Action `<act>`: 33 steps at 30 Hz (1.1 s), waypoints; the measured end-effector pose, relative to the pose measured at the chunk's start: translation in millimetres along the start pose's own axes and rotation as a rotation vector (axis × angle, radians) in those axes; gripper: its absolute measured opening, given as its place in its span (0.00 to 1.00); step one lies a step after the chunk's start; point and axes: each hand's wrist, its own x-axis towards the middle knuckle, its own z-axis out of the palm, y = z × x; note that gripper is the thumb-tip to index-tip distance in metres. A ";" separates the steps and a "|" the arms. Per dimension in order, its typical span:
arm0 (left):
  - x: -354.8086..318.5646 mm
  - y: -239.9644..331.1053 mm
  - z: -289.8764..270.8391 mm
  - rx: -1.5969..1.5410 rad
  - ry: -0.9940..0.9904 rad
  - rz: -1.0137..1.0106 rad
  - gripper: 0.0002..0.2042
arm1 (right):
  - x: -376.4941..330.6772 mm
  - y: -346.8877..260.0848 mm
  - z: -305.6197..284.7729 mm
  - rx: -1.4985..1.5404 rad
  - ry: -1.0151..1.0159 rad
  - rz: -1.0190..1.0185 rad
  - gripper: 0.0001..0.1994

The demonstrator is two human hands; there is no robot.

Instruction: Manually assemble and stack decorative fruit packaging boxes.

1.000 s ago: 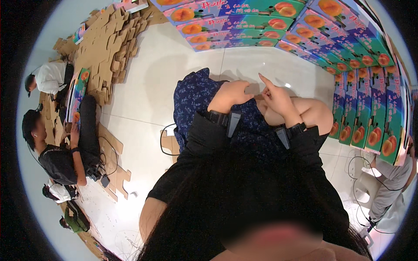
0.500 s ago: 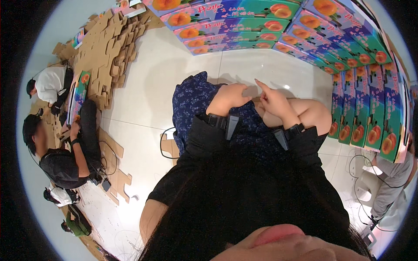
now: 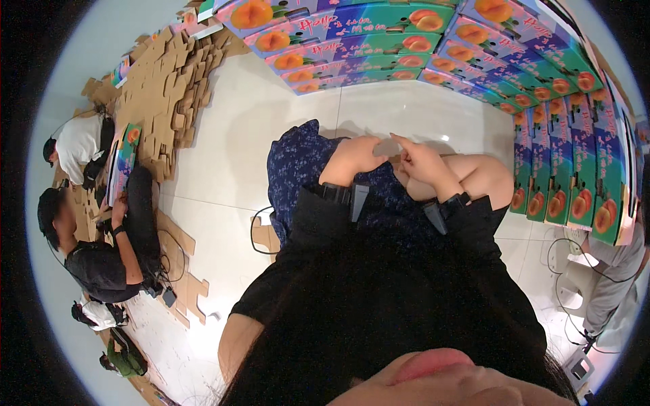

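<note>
My left hand [image 3: 362, 154] is held above my lap, over a dark blue patterned skirt [image 3: 298, 166]. Its thumb and fingers stand apart, with a small greyish patch showing between them that I cannot make out as a thing or as shadowed floor. Close on its right is my right hand [image 3: 423, 162], index finger stretched toward the left hand and the other fingers curled. I see nothing held in it. Black bands with grey blocks sit on both wrists. A bare knee [image 3: 484, 177] is beneath the right forearm.
Stacked printed fruit boxes [image 3: 365, 34] form a wall ahead, with more boxes [image 3: 572, 162] at right. Flattened cardboard [image 3: 162, 88] is piled at far left. A seated person [image 3: 101, 267] at left handles a printed box [image 3: 124, 162]. Cables and a stool [image 3: 577, 287] are at lower right.
My hands have drawn slightly closer together, the right index finger now reaching nearer the left fingers. The whole view has shifted a little.
</note>
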 end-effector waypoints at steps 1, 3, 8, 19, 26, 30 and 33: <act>-0.8 1.0 -1.0 0.002 0.000 0.002 0.24 | 0.1 -0.6 0.3 -0.001 0.033 -0.033 0.33; -2.3 3.5 -3.7 0.002 0.002 0.011 0.24 | -0.6 -2.3 -2.3 -0.004 0.012 -0.004 0.31; -1.6 2.9 -3.6 0.005 0.007 0.011 0.24 | -0.3 -5.5 -4.4 0.008 -0.030 0.035 0.30; -2.9 5.9 -4.7 0.028 0.016 0.030 0.23 | -2.5 -7.4 -6.6 0.008 -0.069 0.048 0.33; -0.8 2.1 1.3 0.046 0.051 0.045 0.23 | -2.9 0.7 -1.7 0.000 -0.036 -0.017 0.30; -0.5 3.1 1.7 0.045 0.043 0.023 0.23 | -1.3 0.6 -1.7 -0.037 -0.057 0.030 0.29; -1.1 6.4 -3.5 0.057 0.018 0.004 0.24 | -1.1 -3.3 -3.9 -0.025 -0.074 0.050 0.27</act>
